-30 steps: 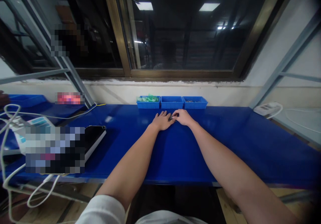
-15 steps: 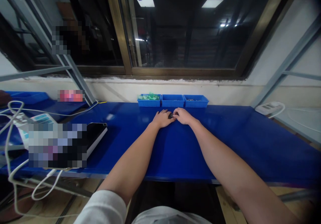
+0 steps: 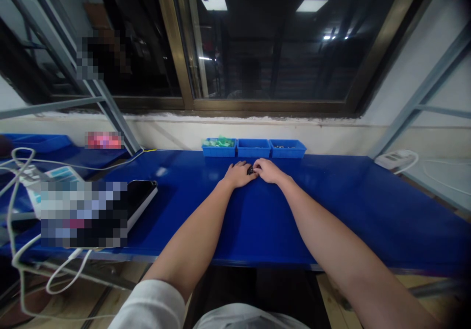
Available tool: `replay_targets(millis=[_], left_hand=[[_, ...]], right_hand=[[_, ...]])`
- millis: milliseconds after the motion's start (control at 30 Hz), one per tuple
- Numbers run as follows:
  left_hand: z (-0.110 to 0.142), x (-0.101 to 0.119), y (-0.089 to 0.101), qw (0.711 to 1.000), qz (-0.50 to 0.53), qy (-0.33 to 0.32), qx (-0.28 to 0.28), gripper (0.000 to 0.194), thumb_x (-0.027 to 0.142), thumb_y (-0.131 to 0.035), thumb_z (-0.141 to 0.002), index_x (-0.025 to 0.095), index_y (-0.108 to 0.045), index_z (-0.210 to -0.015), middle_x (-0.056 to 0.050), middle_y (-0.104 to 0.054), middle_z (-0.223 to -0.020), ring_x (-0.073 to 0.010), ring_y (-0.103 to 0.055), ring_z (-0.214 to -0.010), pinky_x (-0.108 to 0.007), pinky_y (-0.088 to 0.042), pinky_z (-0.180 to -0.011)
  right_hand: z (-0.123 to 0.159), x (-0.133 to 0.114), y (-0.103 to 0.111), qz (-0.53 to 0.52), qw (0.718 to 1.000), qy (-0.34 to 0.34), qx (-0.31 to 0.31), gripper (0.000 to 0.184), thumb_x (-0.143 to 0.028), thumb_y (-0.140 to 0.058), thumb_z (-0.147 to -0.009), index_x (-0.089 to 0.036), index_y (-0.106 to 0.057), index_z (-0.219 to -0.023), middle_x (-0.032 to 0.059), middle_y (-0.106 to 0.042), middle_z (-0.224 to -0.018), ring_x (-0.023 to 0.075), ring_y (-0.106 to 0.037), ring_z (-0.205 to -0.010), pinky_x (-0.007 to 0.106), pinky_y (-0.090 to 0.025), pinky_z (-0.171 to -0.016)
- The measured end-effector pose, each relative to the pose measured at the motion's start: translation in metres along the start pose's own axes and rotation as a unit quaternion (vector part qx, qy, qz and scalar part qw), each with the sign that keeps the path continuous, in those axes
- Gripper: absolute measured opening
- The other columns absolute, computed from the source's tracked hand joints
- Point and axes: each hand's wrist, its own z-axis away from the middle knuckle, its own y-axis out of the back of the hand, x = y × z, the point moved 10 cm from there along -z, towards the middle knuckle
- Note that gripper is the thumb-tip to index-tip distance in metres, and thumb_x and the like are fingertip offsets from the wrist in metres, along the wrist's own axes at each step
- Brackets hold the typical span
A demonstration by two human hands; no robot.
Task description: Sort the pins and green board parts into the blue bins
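Observation:
Both of my hands meet over the middle of the blue table (image 3: pixel 257 221), just in front of the small bins. Between them sits a small dark object (image 3: pixel 250 170), mostly covered by fingers, so its kind cannot be made out. My left hand (image 3: pixel 238 174) lies low on the tabletop, fingers pointing forward, and steadies the object between thumb and forefinger. From the other side, my right hand (image 3: pixel 269 171) curls inward with its fingertips pinched together at the object's right edge. Whatever else may be in that pinch is hidden.
Along the wall stand blue bins: one with green bits (image 3: pixel 219 147), a middle bin (image 3: pixel 253 147) and one with small metal pieces (image 3: pixel 287 148). A black-topped device (image 3: pixel 142 191) with white cables (image 3: pixel 86 265) lies left. A white power strip (image 3: pixel 395 158) sits far right.
My right fingertips have shifted very slightly at the dark object, and a little more of it shows. My left hand stays in place.

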Motion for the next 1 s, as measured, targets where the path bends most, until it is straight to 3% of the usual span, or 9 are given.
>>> replay_targets(millis=[133, 233, 367, 500, 633, 833, 1000], left_hand=[[0.0, 0.002, 0.014, 0.998, 0.028, -0.005, 0.057, 0.054, 0.058, -0.044, -0.078, 0.019, -0.054, -0.113, -0.012, -0.053, -0.123, -0.0267, -0.046, -0.116, -0.042, -0.033, -0.098], [0.003, 0.011, 0.031, 0.99, 0.055, -0.045, 0.125, 0.043, 0.049, -0.047, -0.08, 0.017, -0.058, -0.106, -0.01, -0.06, -0.11, -0.022, -0.054, -0.103, -0.034, -0.039, -0.092], [0.006, 0.017, 0.044, 0.981, 0.08, -0.069, 0.165, 0.031, 0.038, -0.043, -0.085, 0.016, -0.062, -0.096, -0.007, -0.063, -0.095, -0.0181, -0.058, -0.091, -0.029, -0.043, -0.085], [0.006, 0.014, 0.048, 0.977, 0.086, -0.063, 0.186, 0.03, 0.032, -0.038, -0.089, 0.017, -0.064, -0.086, -0.006, -0.062, -0.086, -0.0161, -0.058, -0.084, -0.028, -0.043, -0.08], [0.008, 0.008, 0.054, 0.97, 0.091, -0.049, 0.222, 0.027, 0.028, -0.038, -0.089, 0.018, -0.063, -0.089, -0.006, -0.062, -0.087, -0.0159, -0.057, -0.085, -0.027, -0.043, -0.08], [0.01, 0.008, 0.055, 0.968, 0.103, -0.045, 0.225, 0.03, 0.033, -0.038, -0.089, 0.018, -0.063, -0.087, -0.005, -0.063, -0.085, -0.0153, -0.057, -0.083, -0.025, -0.043, -0.078], [0.007, 0.003, 0.05, 0.974, 0.095, -0.023, 0.207, 0.027, 0.03, -0.039, -0.088, 0.017, -0.063, -0.081, -0.005, -0.064, -0.08, -0.0153, -0.059, -0.077, -0.025, -0.042, -0.073]], right_hand=[[0.003, -0.002, 0.009, -0.092, 0.995, -0.006, 0.036, 0.011, -0.023, -0.05, -0.08, -0.019, -0.059, -0.084, 0.0023, -0.062, -0.077, 0.0135, -0.055, -0.068, 0.025, -0.04, -0.065], [0.002, 0.0, 0.015, -0.172, 0.982, -0.012, 0.072, 0.01, -0.025, -0.051, -0.078, -0.019, -0.058, -0.081, 0.0015, -0.062, -0.075, 0.0129, -0.056, -0.067, 0.025, -0.042, -0.065], [0.0, 0.005, 0.018, -0.264, 0.959, -0.023, 0.098, 0.011, -0.028, -0.054, -0.074, -0.017, -0.057, -0.077, 0.0009, -0.061, -0.07, 0.0128, -0.057, -0.065, 0.025, -0.043, -0.065], [0.001, 0.005, 0.017, -0.289, 0.952, -0.037, 0.096, 0.019, -0.035, -0.053, -0.074, -0.017, -0.056, -0.079, -0.001, -0.057, -0.061, 0.0115, -0.052, -0.055, 0.024, -0.04, -0.056], [0.002, 0.007, 0.017, -0.263, 0.96, -0.054, 0.084, 0.028, -0.044, -0.051, -0.075, -0.017, -0.057, -0.07, 0.0003, -0.058, -0.059, 0.0108, -0.048, -0.05, 0.024, -0.037, -0.052], [0.004, 0.013, 0.018, -0.243, 0.964, -0.068, 0.088, 0.03, -0.044, -0.052, -0.074, -0.016, -0.058, -0.064, 0.0011, -0.059, -0.058, 0.0113, -0.048, -0.051, 0.024, -0.037, -0.053], [0.006, 0.011, 0.016, -0.297, 0.947, -0.08, 0.095, 0.028, -0.043, -0.06, -0.067, -0.015, -0.059, -0.066, 0.0021, -0.06, -0.06, 0.0113, -0.05, -0.052, 0.025, -0.038, -0.053]])
